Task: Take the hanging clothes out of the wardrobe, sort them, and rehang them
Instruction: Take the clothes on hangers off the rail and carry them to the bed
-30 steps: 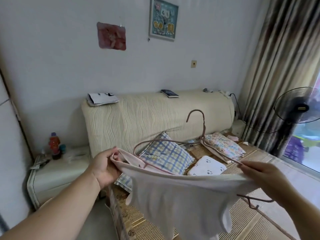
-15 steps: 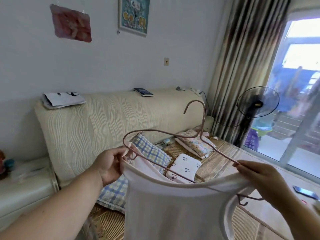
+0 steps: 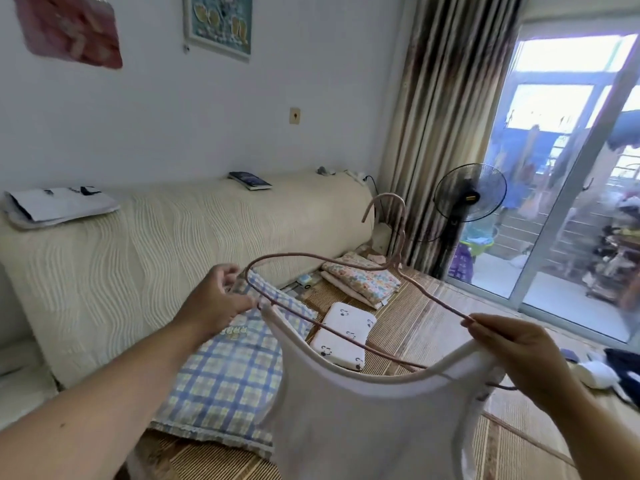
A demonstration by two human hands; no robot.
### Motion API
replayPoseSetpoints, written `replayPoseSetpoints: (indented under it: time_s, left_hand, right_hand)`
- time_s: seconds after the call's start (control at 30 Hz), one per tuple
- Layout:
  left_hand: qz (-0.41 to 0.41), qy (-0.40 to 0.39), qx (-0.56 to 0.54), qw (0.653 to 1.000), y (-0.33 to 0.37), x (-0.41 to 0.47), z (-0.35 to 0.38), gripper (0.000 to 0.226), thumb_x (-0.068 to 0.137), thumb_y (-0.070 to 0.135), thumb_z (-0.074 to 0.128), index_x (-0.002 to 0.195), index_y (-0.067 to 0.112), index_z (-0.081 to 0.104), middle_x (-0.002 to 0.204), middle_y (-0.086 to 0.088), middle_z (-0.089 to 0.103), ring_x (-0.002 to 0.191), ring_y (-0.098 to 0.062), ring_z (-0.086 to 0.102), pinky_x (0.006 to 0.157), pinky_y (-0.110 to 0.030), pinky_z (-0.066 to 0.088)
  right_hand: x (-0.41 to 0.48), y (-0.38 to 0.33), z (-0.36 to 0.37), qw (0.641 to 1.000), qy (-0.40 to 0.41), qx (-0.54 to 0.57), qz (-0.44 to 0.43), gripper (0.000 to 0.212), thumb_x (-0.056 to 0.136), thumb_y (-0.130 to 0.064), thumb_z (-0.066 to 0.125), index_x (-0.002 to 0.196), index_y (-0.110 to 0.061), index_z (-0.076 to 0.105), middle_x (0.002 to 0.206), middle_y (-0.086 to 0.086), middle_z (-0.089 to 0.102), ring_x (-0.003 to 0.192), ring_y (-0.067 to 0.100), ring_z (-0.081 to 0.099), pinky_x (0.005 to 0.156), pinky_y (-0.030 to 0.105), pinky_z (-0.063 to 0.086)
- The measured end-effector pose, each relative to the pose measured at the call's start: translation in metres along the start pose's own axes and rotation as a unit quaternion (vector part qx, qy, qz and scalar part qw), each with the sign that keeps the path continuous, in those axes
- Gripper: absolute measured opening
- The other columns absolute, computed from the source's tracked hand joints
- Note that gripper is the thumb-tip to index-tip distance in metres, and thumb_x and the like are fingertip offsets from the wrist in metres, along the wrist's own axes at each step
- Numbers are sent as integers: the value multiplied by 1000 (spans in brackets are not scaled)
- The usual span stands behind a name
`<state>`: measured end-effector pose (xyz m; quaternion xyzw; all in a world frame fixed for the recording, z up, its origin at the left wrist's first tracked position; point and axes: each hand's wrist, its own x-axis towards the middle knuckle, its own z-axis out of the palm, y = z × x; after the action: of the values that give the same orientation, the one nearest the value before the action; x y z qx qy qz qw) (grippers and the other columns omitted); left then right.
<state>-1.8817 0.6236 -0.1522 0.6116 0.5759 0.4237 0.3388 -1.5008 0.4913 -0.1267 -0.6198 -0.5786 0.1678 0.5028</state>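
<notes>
Both arms are bare right to the frame's edge, the left forearm (image 3: 104,410) carrying one small dark spot, the right forearm (image 3: 595,431) plain, and the left hand (image 3: 214,306) and right hand (image 3: 519,355) uncovered too.

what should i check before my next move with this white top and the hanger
1. Left hand pinches the left strap of the white sleeveless fabric top: ok
2. Right hand holds the pink wire hanger together with the right strap: ok
3. Left strap seated over the hanger's shoulder: cannot tell
4. Hook upright and free of snags: ok
5. Neckline open, not twisted: ok
6. Wardrobe rail in sight for rehanging: not ok, out of view
</notes>
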Motion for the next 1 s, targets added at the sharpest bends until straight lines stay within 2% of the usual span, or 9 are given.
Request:
replayPoseSetpoints:
  time_s: [0.13,0.23,0.33,0.5,0.6,0.67,0.77,0.87,1.0]
  left_hand:
    - [245,-9,328,912,40,20,3,57,89,48,55,140,32,36,144,11,39,138,-18,29,109,-47,17]
    - [292,-131,292,901,73,24,19,23,95,45,43,102,34,61,96,18,64,94,-14,59,81,-31,40]
    - [364,-55,205,907,89,30,32,12,92,38,54,93,28,61,80,11,58,75,-12,55,61,-26,38]
    - [193,-162,353,901,89,48,47,68,92,53,45,148,21,22,150,-9,32,135,-25,34,110,-40,29]
    - [201,-155,286,924,89,51,51,43,97,46,40,132,22,45,132,-3,54,122,-23,50,102,-42,37]
    - [257,-152,248,921,93,48,52,23,97,41,41,99,26,60,100,4,65,100,-21,60,85,-35,45]
    - [309,-167,168,921,105,31,50,47,88,65,37,72,25,58,59,16,57,61,1,53,57,-27,37]
    - [322,-224,180,902,115,20,50,73,66,91,23,76,31,62,74,16,62,72,1,57,64,-27,45]
    - [283,-247,302,876,111,20,55,27,89,57,46,108,39,53,110,11,58,100,-9,55,77,-25,43]
  right_hand:
    - [12,-8,6,992,-18,-121,-34,19,80,-17,72,77,-36,72,73,-20,70,73,-8,62,65,5,42]
    - [24,-11,13,980,-7,-194,-50,13,81,-23,72,93,-24,75,79,-16,67,73,-3,60,65,0,37]
    - [30,-9,19,966,15,-247,-79,20,83,-26,69,101,-20,74,89,-6,68,79,5,58,64,-5,32]
    - [37,-16,26,968,23,-229,-97,22,84,-26,69,104,-17,73,90,-8,67,79,3,56,65,-6,33]
    - [42,-20,22,972,38,-205,-103,21,82,-23,71,102,-16,74,87,-11,63,79,4,56,67,-4,34]
    - [44,-17,17,974,51,-193,-103,23,80,-22,73,102,-17,74,86,-14,62,78,-1,57,68,-5,34]
    - [46,-13,13,978,98,-153,-98,24,76,-17,76,99,-16,74,81,-13,65,77,3,62,69,-1,38]
    - [50,-6,9,974,126,-164,-95,17,76,-17,76,93,-15,75,79,-10,65,77,10,62,69,8,41]
    - [53,1,7,977,144,-128,-87,12,76,-14,76,88,-15,75,73,-12,63,72,7,60,66,0,39]
